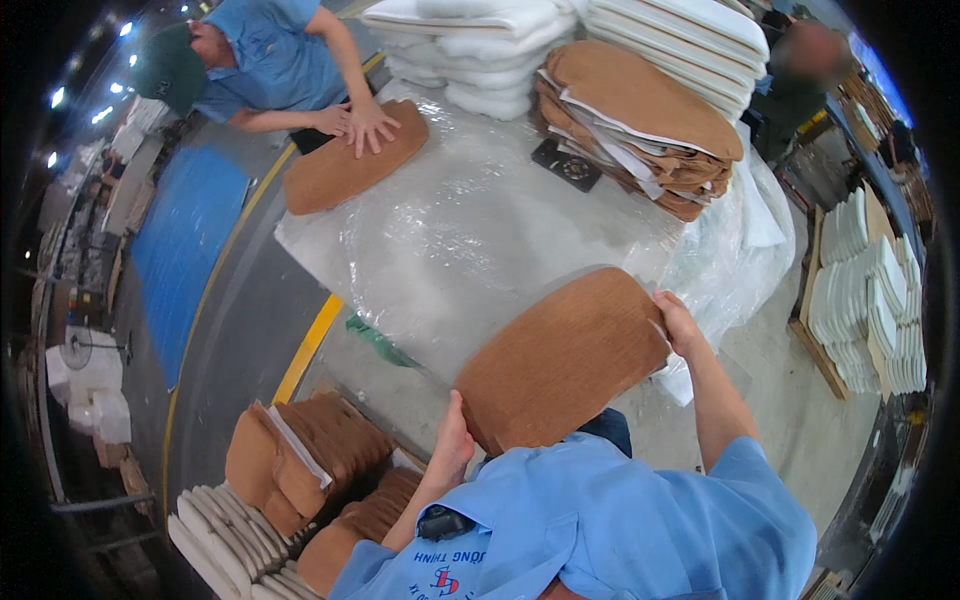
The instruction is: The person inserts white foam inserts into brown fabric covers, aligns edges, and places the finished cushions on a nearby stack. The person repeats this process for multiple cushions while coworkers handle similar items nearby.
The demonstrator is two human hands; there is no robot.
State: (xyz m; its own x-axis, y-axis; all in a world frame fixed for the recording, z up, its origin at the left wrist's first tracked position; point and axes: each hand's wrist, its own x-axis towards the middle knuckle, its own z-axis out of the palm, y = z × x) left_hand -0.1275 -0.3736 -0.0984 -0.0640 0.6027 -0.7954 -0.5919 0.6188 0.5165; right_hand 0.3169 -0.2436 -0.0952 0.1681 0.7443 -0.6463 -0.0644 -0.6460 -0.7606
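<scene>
A brown fabric-covered cushion (563, 360), long with rounded ends, is held between my hands at the table's near edge. My left hand (455, 440) is at its lower left end, fingers partly hidden. At the opposite end, my right hand (680, 325) grips the rim, with a bit of white showing beside the fingers. Across the plastic-covered table (450, 240), a co-worker in a blue shirt presses both hands on another brown cushion (358, 158).
Brown fabric covers (640, 100) with white lining are piled at the far right, beside a small black item (566, 165). White padded stacks (480, 40) stand behind. More brown cushions (300, 450) sit low on my left. White pads (865, 290) rest on a pallet at right.
</scene>
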